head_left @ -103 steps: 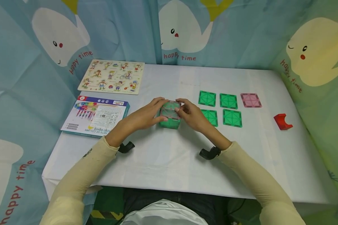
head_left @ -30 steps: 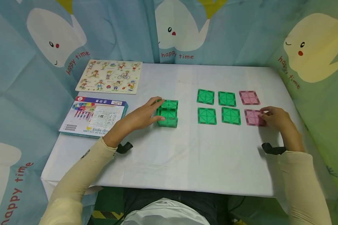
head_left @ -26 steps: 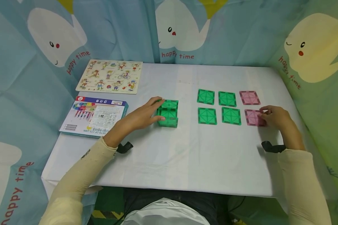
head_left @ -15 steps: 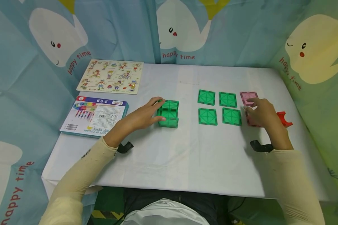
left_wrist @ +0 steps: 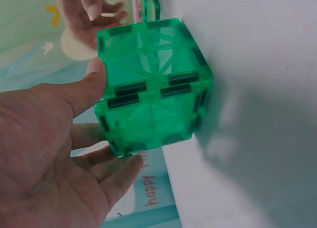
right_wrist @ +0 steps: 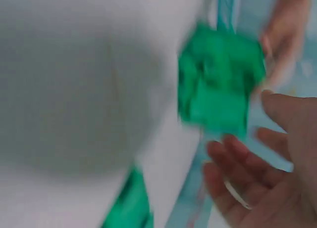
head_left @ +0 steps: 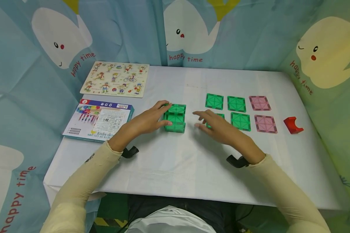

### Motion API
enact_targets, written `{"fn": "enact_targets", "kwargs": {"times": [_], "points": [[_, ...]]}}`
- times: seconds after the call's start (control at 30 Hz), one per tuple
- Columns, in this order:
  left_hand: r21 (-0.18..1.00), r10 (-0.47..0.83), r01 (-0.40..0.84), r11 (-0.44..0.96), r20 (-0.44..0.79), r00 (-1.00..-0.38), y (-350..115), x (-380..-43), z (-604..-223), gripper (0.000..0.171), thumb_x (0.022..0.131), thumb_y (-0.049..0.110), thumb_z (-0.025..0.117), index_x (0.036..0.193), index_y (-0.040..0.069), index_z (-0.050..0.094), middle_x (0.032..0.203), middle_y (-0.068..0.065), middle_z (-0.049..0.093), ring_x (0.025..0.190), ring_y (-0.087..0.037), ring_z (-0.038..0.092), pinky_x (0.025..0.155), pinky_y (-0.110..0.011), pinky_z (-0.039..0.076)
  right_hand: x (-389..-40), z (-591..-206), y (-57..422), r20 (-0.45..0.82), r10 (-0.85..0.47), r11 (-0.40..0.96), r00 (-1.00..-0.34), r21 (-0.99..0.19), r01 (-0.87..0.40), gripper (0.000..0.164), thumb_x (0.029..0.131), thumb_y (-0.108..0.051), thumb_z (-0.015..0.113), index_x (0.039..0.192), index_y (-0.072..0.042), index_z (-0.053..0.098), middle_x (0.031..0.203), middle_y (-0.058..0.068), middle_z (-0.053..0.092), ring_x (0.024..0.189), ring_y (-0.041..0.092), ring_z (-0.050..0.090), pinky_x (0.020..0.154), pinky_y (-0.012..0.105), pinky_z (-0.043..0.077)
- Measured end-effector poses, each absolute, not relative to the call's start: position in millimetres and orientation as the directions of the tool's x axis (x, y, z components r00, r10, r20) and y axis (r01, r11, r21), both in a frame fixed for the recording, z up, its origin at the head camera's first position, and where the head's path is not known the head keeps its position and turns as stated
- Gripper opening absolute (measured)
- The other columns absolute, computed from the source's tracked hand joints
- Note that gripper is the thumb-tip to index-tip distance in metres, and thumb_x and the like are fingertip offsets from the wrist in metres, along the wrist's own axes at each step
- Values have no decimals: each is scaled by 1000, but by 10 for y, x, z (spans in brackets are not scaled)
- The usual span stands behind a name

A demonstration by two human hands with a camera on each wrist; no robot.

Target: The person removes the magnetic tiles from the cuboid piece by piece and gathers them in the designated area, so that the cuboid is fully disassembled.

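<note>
A box shape of green see-through magnetic tiles (head_left: 175, 123) stands left of the table's middle. My left hand (head_left: 145, 122) holds it by its left side, the thumb along the near edge and fingers at the far one. In the left wrist view, the thumb and fingertips touch opposite edges of the green tile box (left_wrist: 153, 87). My right hand (head_left: 220, 128) hovers just right of the box, apart from it, with fingers loosely spread and nothing in them. It partly covers a flat green tile (head_left: 220, 115). The right wrist view is blurred.
Several flat green tiles, one a green tile (head_left: 240, 121), lie in rows at the right. Beside them lie a pink tile (head_left: 260, 103) and another pink tile (head_left: 265, 124), then a red notched block (head_left: 293, 125). A picture board (head_left: 115, 79) and toy box (head_left: 99, 119) lie left.
Both hands were at the box with a pinkish tile on it. My right hand then laid that pink tile at the right, released it and swung back left. My left hand stays.
</note>
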State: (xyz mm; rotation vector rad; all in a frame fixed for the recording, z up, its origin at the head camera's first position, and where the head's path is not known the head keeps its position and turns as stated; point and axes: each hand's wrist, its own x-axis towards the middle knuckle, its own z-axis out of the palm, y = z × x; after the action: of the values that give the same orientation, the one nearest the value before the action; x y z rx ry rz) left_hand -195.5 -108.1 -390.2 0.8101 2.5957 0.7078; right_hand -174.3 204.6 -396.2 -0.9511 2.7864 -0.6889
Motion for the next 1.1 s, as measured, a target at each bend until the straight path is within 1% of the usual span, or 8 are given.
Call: {"fn": "enact_targets", "kwargs": {"times": [0.07, 0.17, 0.27, 0.4, 0.57, 0.8, 1.0, 1.1], "points": [[544, 604, 441, 714, -158, -781, -1085, -1962, -3894, 82, 107, 45, 61, 170, 10, 22, 174, -11, 15, 156, -32, 35, 122, -49, 40, -1687, -4024, 1864, 100, -690, 634, -717, -393, -666, 57, 107, -21, 66, 159, -12, 45, 127, 16, 63, 110, 29, 67, 88, 44, 60], [539, 611, 449, 713, -162, -775, -1097, -1975, -3886, 79, 108, 45, 58, 170, 10, 22, 174, -11, 15, 156, -32, 36, 122, -49, 40, -1646, -4111, 1691, 234, -764, 550, -601, -251, -796, 61, 101, -10, 73, 157, -13, 48, 123, 15, 66, 103, 27, 69, 82, 39, 61], [539, 623, 457, 707, -170, -763, -1111, -1984, -3875, 70, 113, 43, 48, 170, 11, 22, 175, -11, 14, 156, -31, 36, 123, -49, 38, -1638, -4168, 1630, 305, -781, 520, -544, -164, -838, 65, 96, 2, 76, 154, -14, 52, 116, 13, 68, 97, 26, 69, 79, 36, 60], [534, 634, 471, 703, -171, -754, -1128, -1988, -3854, 59, 117, 36, 36, 169, 11, 23, 177, -9, 13, 159, -30, 30, 126, -49, 32, -1649, -4202, 1630, 329, -786, 504, -523, -147, -851, 68, 93, 8, 75, 154, -15, 54, 112, 12, 68, 93, 25, 68, 77, 35, 59], [538, 632, 468, 702, -165, -758, -1148, -1991, -3856, 57, 117, 32, 35, 169, 12, 24, 178, -7, 14, 163, -27, 20, 129, -49, 26, -1664, -4231, 1609, 338, -797, 477, -500, -154, -865, 67, 94, 8, 74, 153, -18, 55, 111, 10, 66, 90, 22, 66, 74, 32, 57], [532, 630, 468, 706, -168, -758, -1136, -1996, -3861, 57, 117, 33, 36, 170, 14, 24, 177, -7, 16, 162, -28, 22, 129, -50, 27, -1604, -4246, 1586, 308, -825, 478, -475, -70, -876, 70, 92, 15, 71, 152, -16, 57, 111, 10, 64, 91, 20, 63, 74, 30, 55], [526, 624, 458, 716, -188, -759, -1137, -2003, -3851, 58, 117, 34, 35, 170, 14, 22, 178, -7, 13, 162, -28, 21, 129, -51, 27, -1526, -4268, 1576, 315, -841, 445, -440, -60, -893, 72, 89, 16, 73, 152, -17, 58, 105, 8, 61, 86, 17, 58, 71, 28, 53], [531, 624, 457, 714, -186, -759, -1131, -2003, -3848, 58, 117, 33, 35, 170, 14, 22, 178, -7, 14, 162, -28, 21, 129, -51, 27, -1508, -4285, 1590, 322, -839, 445, -439, -59, -893, 74, 89, 16, 73, 153, -18, 57, 105, 8, 60, 88, 17, 58, 72, 28, 53]]}}
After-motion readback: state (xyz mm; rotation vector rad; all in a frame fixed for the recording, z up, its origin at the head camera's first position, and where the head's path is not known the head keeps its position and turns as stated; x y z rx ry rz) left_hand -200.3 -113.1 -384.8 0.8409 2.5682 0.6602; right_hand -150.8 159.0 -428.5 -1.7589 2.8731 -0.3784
